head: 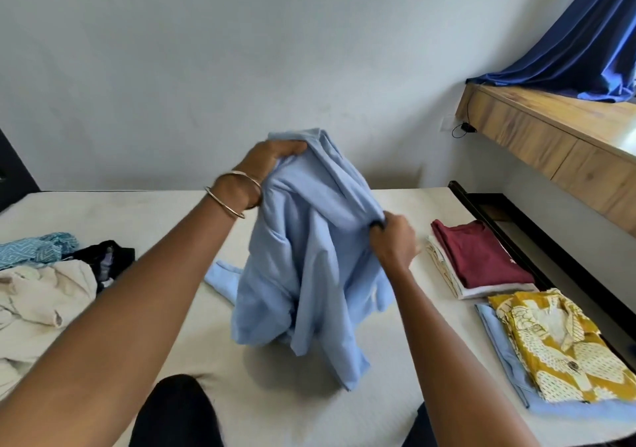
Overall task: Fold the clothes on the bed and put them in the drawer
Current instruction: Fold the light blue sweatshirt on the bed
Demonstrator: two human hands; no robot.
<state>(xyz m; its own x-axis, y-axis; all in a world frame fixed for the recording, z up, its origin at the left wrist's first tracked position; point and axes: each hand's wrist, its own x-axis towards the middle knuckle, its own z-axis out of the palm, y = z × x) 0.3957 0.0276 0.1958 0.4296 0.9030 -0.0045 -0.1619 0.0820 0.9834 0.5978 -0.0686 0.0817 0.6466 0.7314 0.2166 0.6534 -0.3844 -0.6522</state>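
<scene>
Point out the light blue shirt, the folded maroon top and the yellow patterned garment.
light blue shirt (309, 267): head view, middle of the hanging fabric.
folded maroon top (481, 253): head view, its flat upper face.
yellow patterned garment (557, 346): head view, its centre.

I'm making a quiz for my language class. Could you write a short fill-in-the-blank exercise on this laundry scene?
1. Both hands hold up a light ____ shirt above the bed.
2. The left hand grips the shirt higher than the ____ hand does.
3. The folded maroon top lies on the ____ side of the bed.
4. The bangles are on the ____ wrist.

Missing words: blue; right; right; left
</scene>
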